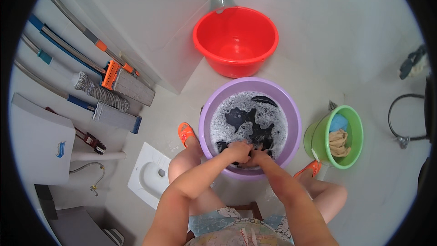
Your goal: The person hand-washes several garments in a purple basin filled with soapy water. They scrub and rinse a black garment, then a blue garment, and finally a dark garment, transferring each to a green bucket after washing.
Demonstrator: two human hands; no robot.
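Observation:
A purple tub (297, 130) stands between my feet, holding water covered in white suds. Dark wet cloth (261, 132) lies in it, partly above the foam and partly sunk; its kind does not show. At the tub's near side, my left hand (240, 151) is closed on a bunch of this cloth. Right beside it, my right hand (259, 157) is closed on the same cloth, the two hands nearly touching. The fingertips are partly hidden by cloth and suds.
Behind the tub is a red basin (236, 59). A green bucket (359, 132) with blue and beige cloths stands at the right. Several mops (132, 86) lean along the left wall. A white squat toilet (146, 173) is set in the floor near my left leg.

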